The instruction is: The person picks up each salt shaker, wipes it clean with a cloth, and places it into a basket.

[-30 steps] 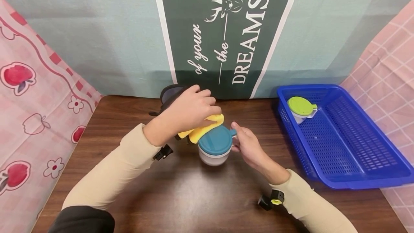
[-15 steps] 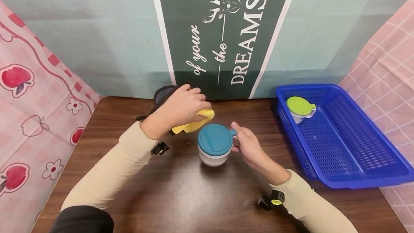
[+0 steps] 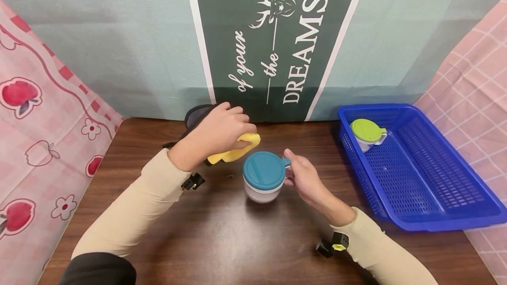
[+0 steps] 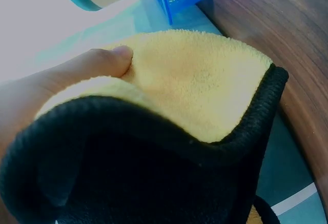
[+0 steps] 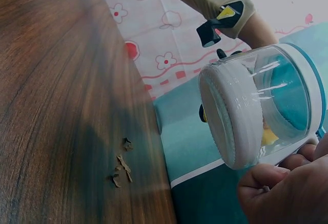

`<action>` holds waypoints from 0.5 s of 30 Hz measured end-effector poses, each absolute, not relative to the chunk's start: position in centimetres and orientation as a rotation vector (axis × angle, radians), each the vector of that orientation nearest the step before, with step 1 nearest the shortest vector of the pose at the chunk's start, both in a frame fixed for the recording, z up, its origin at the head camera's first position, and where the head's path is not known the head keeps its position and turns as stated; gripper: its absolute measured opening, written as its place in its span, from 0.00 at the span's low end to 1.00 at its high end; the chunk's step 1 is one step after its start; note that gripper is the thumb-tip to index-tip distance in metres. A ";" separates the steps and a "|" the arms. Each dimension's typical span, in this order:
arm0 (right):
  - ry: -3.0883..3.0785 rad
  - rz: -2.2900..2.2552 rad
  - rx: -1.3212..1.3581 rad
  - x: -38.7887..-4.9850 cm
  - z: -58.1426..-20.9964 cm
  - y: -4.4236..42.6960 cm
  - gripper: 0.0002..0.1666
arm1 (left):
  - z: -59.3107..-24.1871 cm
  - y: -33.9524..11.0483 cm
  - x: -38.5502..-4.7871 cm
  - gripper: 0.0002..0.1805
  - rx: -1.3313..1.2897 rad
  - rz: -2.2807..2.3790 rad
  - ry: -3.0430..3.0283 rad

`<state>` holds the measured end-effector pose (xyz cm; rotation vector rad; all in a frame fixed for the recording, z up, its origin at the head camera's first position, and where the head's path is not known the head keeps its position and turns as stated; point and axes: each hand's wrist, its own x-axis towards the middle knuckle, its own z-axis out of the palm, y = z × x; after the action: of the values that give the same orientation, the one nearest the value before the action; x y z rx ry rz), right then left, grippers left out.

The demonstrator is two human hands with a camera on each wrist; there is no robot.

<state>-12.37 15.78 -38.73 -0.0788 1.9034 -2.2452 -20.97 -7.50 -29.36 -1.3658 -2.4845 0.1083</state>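
Observation:
My left hand (image 3: 225, 129) pinches a folded cleaning cloth (image 3: 237, 151), yellow and fluffy on one side and dark on the other. In the left wrist view the thumb presses on the yellow face of the cloth (image 4: 195, 80). My right hand (image 3: 306, 179) grips the handle of a clear jar (image 5: 246, 106) with a white base and a teal lid (image 3: 264, 170). The jar appears raised off the tabletop, its base facing the right wrist camera. A small gap separates cloth and jar. Small brown scraps (image 5: 122, 168) lie on the wooden table (image 3: 222, 232).
A blue plastic basket (image 3: 435, 179) stands at the right of the table. In its far left corner is a similar jar with a green lid (image 3: 366, 130). Patterned fabric hangs behind and at both sides. Part of the dark cloth side (image 3: 194, 117) shows behind my left hand.
My left hand has drawn the cloth leftward, away from beside the jar, uncovering a scrap on the table. The right hand and jar have barely moved.

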 end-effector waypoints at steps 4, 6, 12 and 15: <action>1.902 -2.240 -0.070 -12.4 -38.8 15.8 0.30 | -29.0 -7.7 -20.7 0.11 -1.368 0.121 -2.485; 1.899 -2.241 -0.069 -12.5 -38.8 15.8 0.30 | -28.8 -7.7 -20.4 0.11 -1.376 0.126 -2.473; 1.889 -2.250 -0.069 -12.6 -38.7 15.8 0.30 | -27.7 -7.5 -19.6 0.13 -1.399 0.156 -2.462; 1.888 -2.248 -0.064 -12.7 -38.7 15.8 0.30 | -27.1 -7.6 -19.1 0.14 -1.406 0.159 -2.450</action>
<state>-12.65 15.80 -38.69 -0.0639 1.8885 -2.2475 -19.12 -7.59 -27.06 -1.4058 -2.4495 0.1591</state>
